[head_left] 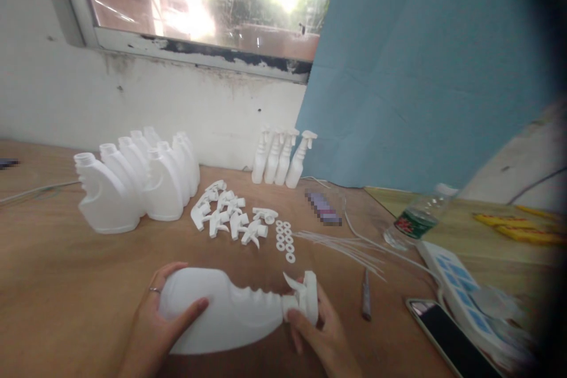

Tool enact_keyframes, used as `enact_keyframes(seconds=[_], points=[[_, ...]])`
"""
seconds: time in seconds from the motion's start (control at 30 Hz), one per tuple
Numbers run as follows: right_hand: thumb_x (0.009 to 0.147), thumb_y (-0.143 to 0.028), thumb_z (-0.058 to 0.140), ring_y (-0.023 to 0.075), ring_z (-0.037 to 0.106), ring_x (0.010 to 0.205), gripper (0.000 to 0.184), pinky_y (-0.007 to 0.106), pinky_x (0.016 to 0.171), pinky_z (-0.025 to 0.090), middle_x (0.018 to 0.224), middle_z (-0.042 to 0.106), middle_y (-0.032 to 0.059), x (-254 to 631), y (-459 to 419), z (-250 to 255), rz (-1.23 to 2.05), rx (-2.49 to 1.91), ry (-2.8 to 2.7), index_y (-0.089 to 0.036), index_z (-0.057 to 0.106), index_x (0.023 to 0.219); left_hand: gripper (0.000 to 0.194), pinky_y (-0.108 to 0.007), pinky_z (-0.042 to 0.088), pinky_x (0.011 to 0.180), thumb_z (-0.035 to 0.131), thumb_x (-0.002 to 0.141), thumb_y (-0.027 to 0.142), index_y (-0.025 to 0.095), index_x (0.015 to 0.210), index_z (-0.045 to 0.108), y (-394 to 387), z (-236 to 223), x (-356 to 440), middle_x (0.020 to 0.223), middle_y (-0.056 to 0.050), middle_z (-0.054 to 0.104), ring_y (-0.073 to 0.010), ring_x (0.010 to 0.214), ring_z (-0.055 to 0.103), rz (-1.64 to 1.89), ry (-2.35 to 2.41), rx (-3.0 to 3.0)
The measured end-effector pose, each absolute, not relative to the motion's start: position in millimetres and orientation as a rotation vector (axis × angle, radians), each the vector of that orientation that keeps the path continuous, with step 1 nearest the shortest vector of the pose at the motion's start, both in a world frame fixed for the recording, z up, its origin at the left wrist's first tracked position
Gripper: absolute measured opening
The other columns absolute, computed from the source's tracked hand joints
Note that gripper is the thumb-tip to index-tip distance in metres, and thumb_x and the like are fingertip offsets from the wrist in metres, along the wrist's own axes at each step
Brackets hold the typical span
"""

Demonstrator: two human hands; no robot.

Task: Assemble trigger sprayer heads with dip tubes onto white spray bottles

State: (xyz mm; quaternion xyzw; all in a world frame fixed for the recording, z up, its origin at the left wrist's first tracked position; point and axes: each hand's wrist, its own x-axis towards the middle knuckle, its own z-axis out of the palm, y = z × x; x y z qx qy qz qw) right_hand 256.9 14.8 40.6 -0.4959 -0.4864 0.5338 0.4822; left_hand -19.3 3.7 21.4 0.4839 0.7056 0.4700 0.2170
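Observation:
A white spray bottle [221, 313] lies sideways between my two hands, over the near part of the table. Its base is gripped by my left hand [162, 313], thumb across the near side. At the other end, my right hand [321, 325] pinches the white trigger sprayer head [310, 295], which sits at the bottle's neck. How tightly the head is joined cannot be seen. Beyond the bottle lie several loose trigger sprayer heads [237, 212] and several small white ring washers [290, 257]. Thin white tubes [341, 242] are spread to their right.
Several open-necked white bottles [113, 195] stand at the left. Bottles with sprayer heads [296, 159] stand by the wall. Rightward are a dark pointed tool [366, 295], a phone [452, 339], a power strip [460, 289], a clear drink bottle [416, 221] and yellow cutters [518, 229].

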Motion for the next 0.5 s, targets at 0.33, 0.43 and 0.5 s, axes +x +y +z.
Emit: enact_keyframes(seconds=[0.33, 0.43, 0.5], points=[[0.069, -0.057, 0.075, 0.0140, 0.054, 0.048, 0.063, 0.024, 0.047, 0.044, 0.075, 0.069, 0.0025, 250.2, 9.2, 35.9, 1.139, -1.194, -1.120, -0.021, 0.050, 0.115, 0.066, -0.048, 0.047, 0.094, 0.071, 0.059, 0.059, 0.021, 0.112, 0.057, 5.2, 25.0, -11.5, 0.113, -0.009, 0.062, -0.0322, 0.104, 0.060, 1.397, 1.923, 1.306], [0.069, -0.059, 0.074, 0.0146, 0.053, 0.045, 0.064, 0.025, 0.046, 0.043, 0.068, 0.067, 0.0010, 249.9, 8.6, 37.6, 1.156, -1.207, -1.127, -0.022, 0.050, 0.115, 0.064, -0.046, 0.050, 0.090, 0.073, 0.057, 0.057, 0.021, 0.109, 0.059, 5.1, 25.4, -10.4, 0.110, -0.008, 0.063, -0.0320, 0.101, 0.061, 1.399, 1.935, 1.297], [0.072, -0.062, 0.070, 0.0132, 0.045, 0.036, 0.060, 0.023, 0.039, 0.035, 0.049, 0.056, -0.0048, 249.6, 8.2, 38.8, 1.202, -1.254, -1.138, -0.021, 0.051, 0.112, 0.064, -0.045, 0.050, 0.090, 0.072, 0.058, 0.058, 0.021, 0.109, 0.059, 4.2, 25.3, -9.3, 0.109, -0.008, 0.064, -0.0318, 0.100, 0.062, 1.431, 1.929, 1.287]])
